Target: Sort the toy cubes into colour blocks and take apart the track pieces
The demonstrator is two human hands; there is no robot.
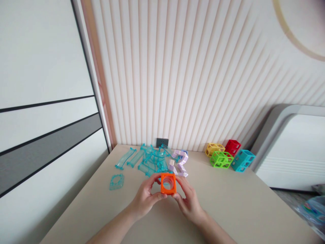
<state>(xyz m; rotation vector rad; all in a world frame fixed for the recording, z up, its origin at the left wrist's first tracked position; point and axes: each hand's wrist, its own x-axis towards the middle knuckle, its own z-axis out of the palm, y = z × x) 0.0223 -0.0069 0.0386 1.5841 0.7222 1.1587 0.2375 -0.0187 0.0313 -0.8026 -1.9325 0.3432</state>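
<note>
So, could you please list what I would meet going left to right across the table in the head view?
Clear teal square piece, left hand, orange block, right hand, yellow block, light-blue block.

Pale table against a ribbed cream wall
White panels to my left carry black lines and a grey band; a dark socket sits low on the wall.

Home interior indicated: fluted cream wall fitted with dark socket; white panelling striped in grey and black; colourful toy blocks set on pale tabletop.
</note>
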